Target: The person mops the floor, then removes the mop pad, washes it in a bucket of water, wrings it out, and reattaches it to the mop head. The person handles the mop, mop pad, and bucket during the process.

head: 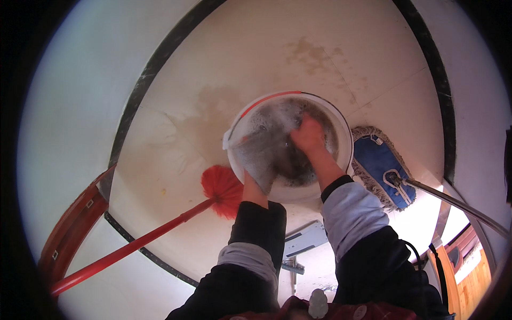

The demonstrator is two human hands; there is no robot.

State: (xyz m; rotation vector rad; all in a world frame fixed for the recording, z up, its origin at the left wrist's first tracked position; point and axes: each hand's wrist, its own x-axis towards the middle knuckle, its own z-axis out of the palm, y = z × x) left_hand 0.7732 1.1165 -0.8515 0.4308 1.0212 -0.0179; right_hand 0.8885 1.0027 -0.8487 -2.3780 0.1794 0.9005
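A round white bucket (288,195) with a red grip on its wire handle stands on the floor in front of me, holding grey, foamy water. A soaked grey cloth (258,160) lies in it. Over the right part of the water is my right hand (310,132), blurred, its fingers curled near dark wet material; whether it grips anything is unclear. My left hand (253,184) reaches in at the near left rim; the cloth covers most of it, and its fingers are hidden.
Left of the bucket, a red bristle brush (220,188) lies on a long red pole. At its right is a blue flat mop (378,160) with grey fringe and metal handle. A grey flat tool head (306,240) is between my arms. Wet stains mark the floor (216,108); a wooden door frame (76,224) stands left.
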